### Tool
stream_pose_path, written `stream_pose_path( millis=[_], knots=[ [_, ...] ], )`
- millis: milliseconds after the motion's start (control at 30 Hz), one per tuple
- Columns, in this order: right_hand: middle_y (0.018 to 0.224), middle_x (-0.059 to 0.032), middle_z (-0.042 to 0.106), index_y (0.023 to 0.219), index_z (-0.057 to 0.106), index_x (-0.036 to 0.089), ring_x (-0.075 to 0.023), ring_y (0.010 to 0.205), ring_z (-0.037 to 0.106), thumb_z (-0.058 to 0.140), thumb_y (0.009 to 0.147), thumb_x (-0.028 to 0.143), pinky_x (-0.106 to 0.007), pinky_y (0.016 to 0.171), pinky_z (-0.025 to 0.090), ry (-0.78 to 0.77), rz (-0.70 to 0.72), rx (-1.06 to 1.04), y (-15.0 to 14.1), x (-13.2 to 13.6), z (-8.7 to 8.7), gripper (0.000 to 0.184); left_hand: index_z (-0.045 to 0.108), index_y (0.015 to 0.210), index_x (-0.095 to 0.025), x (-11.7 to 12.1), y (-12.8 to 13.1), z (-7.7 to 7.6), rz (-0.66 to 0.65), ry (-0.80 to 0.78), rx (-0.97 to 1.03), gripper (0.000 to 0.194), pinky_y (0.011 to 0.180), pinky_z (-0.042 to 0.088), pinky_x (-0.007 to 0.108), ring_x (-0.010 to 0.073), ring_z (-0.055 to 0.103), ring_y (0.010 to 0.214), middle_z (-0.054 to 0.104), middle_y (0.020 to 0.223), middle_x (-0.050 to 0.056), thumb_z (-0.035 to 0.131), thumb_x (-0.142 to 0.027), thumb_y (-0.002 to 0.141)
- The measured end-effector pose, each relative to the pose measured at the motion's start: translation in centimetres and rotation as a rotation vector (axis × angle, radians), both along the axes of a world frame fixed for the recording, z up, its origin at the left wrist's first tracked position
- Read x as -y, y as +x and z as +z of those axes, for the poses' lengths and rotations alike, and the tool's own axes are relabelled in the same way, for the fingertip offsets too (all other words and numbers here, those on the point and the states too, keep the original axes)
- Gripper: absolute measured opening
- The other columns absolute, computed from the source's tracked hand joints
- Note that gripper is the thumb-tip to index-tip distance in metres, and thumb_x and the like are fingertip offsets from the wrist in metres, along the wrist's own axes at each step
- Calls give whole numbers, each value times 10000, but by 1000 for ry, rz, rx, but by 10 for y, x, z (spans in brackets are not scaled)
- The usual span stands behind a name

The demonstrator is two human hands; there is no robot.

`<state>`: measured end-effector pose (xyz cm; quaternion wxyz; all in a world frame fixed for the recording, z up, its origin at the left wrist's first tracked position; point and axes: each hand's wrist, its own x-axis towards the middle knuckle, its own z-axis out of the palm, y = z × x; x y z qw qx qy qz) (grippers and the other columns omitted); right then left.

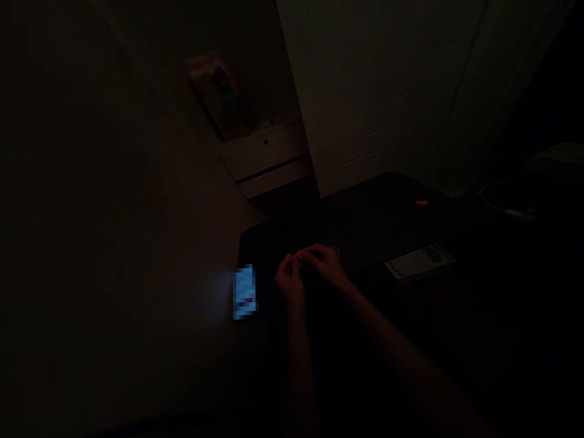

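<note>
The scene is very dark. My left hand point(290, 281) and my right hand point(325, 263) meet over the dark table point(365, 207), fingertips pinched close together. Between them is a small bright red-orange piece point(300, 254), its kind too small and dim to make out. Both hands are closed on it, and the fingers cover most of it. Just behind my right hand a bit of something purple point(336, 250) shows. To the left of my left hand glows a bluish lit screen point(245, 293), its content blurred into blocks.
Another small orange-red piece point(421, 202) lies toward the table's far right. A pale flat box or booklet point(420, 261) is right of my hands. Farther off are a white drawer unit point(274, 152), a pale panelled door point(383, 91) and a round rim point(486, 198).
</note>
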<state>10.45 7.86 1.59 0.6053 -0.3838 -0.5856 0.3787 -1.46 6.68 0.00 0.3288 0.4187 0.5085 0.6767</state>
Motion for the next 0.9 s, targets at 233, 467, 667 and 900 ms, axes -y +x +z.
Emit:
stream_pose_path(
  millis=[233,467,667,900],
  knots=[
    [940,-34,781,908,762,232,-215,920,721,679,884,416,-342,866,537,-34,-1,-24,1,0,2,203,729,936,-120,3,2,5,-14,-17,66,426,781,542,322,194,696,824,735,887,91,778,-508,767],
    [951,-41,789,913,753,231,-223,927,732,675,878,439,-351,872,557,-72,-32,-79,-2,-3,-2,224,738,966,-120,4,3,5,17,-16,28,452,754,534,311,182,679,785,729,847,80,754,-533,784],
    [951,-35,789,927,758,236,-222,925,731,665,886,428,-349,872,550,-76,-44,-67,-3,-3,-1,218,757,995,-138,4,5,8,-37,0,58,400,806,546,324,198,702,872,758,975,105,762,-484,793],
    [923,-34,779,908,741,232,-210,882,724,645,896,423,-336,839,544,-52,-50,-17,-2,-6,-5,214,759,919,-136,4,6,8,-57,-26,102,367,847,554,346,215,714,915,758,1017,113,819,-445,730]
  ],
)
